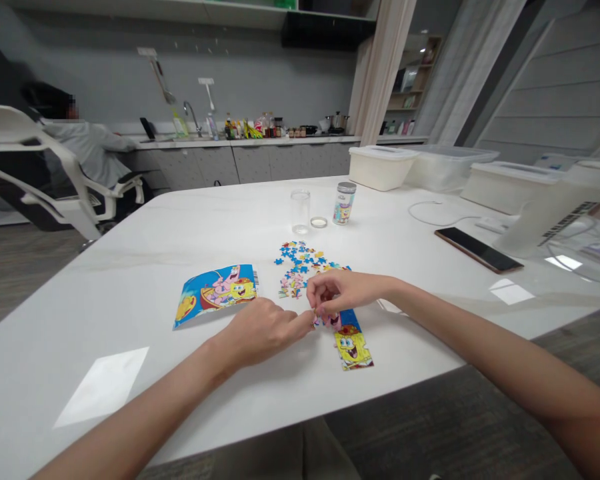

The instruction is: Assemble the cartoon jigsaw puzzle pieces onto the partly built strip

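Observation:
My left hand (270, 332) is closed, palm down, its index fingertip meeting my right fingers at a small jigsaw piece (317, 321). Thumb and fingers of my right hand (347, 290) pinch around the same piece, which they mostly cover. Beside them lies a partly joined jigsaw strip (353, 348) with a yellow cartoon face; its upper part is under my right hand. Loose jigsaw pieces (300, 260) form a pile just beyond my hands, mainly blue, pink and yellow. Left of the pile rests a slightly curled picture sheet (219, 291) showing cartoon figures in a boat.
An open clear jar (301, 212), a round lid (319, 222) and a lidded printed can (345, 203) stand past the pile. A phone (477, 249), cable (445, 219) and plastic boxes (383, 168) are at the right. A person (87, 147) sits at back left.

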The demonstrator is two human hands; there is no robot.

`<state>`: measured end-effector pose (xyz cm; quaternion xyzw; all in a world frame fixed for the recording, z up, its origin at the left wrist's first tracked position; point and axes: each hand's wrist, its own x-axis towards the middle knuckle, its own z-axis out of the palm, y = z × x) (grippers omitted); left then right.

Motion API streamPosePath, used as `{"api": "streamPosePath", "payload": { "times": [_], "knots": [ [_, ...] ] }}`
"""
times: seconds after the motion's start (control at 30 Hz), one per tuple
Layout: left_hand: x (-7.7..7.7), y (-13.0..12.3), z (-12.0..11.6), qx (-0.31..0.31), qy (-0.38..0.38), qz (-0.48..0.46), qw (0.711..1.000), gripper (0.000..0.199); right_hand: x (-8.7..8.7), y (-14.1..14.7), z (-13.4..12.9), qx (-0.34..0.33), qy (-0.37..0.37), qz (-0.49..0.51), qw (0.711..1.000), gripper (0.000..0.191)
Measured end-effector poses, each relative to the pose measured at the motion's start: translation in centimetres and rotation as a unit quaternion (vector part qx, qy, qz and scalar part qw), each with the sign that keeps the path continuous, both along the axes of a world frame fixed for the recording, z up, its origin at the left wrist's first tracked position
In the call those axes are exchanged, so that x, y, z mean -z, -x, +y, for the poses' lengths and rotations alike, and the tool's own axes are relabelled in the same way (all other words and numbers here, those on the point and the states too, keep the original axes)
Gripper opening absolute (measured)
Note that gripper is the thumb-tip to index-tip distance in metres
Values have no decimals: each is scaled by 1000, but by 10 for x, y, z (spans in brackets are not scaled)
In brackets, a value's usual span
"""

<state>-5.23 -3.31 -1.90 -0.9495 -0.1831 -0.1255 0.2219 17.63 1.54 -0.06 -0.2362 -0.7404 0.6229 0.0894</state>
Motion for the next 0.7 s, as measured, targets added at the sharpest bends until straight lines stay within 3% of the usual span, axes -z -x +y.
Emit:
{"api": "streamPosePath", "payload": {
  "times": [0.13,0.27,0.43,0.57,0.7],
  "knots": [
    [-6,1,-3,78,-29,6,997,22,2,0,-1,-19,20,-4,1000,15],
    [-11,-2,-5,111,-28,-4,993,19,2,2,-3,-40,9,-7,999,12],
    [-9,-3,-5,119,-18,-3,993,17,-1,4,0,49,-102,-3,994,11],
    [-4,-2,-5,120,-4,14,993,16,2,0,8,161,-267,-56,949,11],
    [-3,-1,-4,119,0,28,993,20,5,-8,15,196,-410,-152,878,9]
  ]
}}
